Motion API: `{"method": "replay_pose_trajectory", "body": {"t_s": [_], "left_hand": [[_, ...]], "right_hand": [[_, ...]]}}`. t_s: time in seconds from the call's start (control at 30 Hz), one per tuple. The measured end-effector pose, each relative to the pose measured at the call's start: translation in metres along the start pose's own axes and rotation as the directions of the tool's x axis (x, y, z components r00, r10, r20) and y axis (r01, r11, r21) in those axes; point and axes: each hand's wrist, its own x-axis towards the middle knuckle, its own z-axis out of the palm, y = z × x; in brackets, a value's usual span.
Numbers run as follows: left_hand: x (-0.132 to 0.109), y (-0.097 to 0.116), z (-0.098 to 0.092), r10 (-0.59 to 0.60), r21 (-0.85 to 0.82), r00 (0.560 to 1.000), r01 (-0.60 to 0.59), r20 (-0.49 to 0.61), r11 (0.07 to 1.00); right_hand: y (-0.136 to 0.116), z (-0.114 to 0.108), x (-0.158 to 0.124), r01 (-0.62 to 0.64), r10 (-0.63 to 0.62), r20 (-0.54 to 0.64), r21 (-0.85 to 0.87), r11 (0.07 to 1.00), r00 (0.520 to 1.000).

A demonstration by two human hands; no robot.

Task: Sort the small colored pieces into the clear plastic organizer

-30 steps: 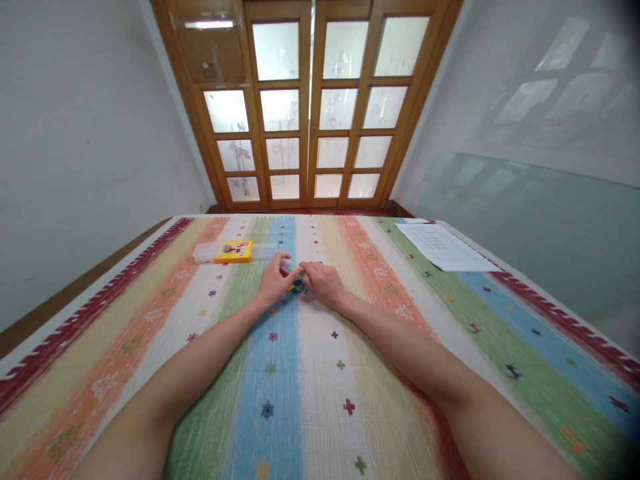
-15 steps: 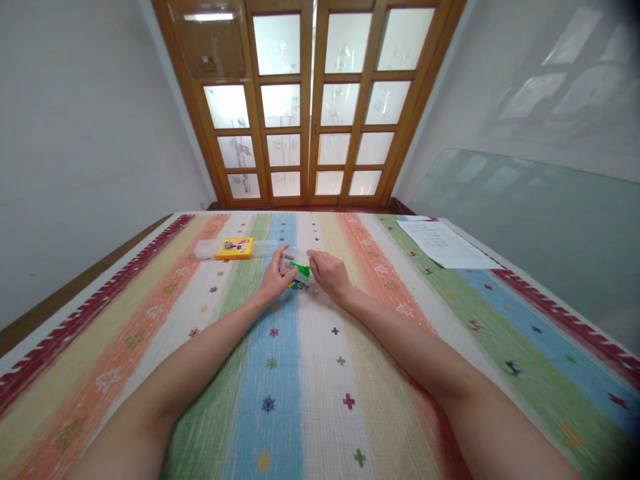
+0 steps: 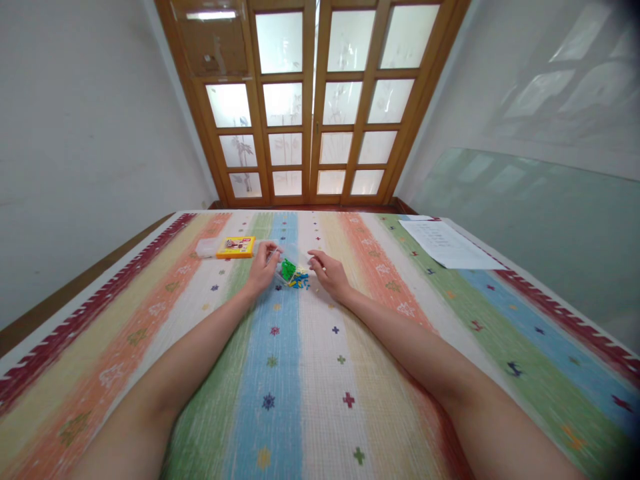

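Note:
A small clear plastic container (image 3: 296, 258) lies tipped on the striped cloth (image 3: 310, 373), with green pieces (image 3: 287, 269) in it. Small blue and yellow pieces (image 3: 301, 281) lie beside its mouth. My left hand (image 3: 263, 266) is at its left side, fingers closed on its edge. My right hand (image 3: 327, 272) rests just right of it, fingers curled and pinched near its right edge. I cannot make out what they hold, if anything. Both forearms stretch out over the cloth.
A yellow box (image 3: 235, 247) sits on a clear case (image 3: 206, 249) left of my left hand. A printed sheet of paper (image 3: 445, 244) lies at the far right. Wooden glazed doors (image 3: 313, 107) stand behind, and a glass pane (image 3: 530, 220) leans against the right wall.
The green pieces that my right hand held at the container's mouth are now inside it. The container has shifted a little left and tipped. Both hands have drawn slightly apart.

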Motion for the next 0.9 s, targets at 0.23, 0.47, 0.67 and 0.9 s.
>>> {"method": "replay_pose_trajectory", "body": {"t_s": [0.23,0.47,0.67,0.9], "left_hand": [[0.007,0.001,-0.020,0.162,0.316,0.979,-0.115,-0.126,0.942],[0.004,0.003,-0.025,0.351,0.549,0.930,-0.351,0.108,0.759],[0.001,0.006,-0.024,0.441,0.569,0.849,-0.523,0.290,0.635],[0.001,0.003,-0.024,0.462,0.573,0.833,-0.548,0.305,0.609]], "right_hand": [[0.007,-0.004,-0.001,-0.013,0.012,0.019,0.049,0.999,1.000],[0.010,-0.005,0.000,-0.012,0.012,0.038,0.020,1.000,0.999],[0.010,-0.005,0.000,-0.021,0.021,0.041,0.016,1.000,0.999],[0.009,-0.006,0.000,-0.020,0.020,0.045,0.002,1.000,0.999]]}}
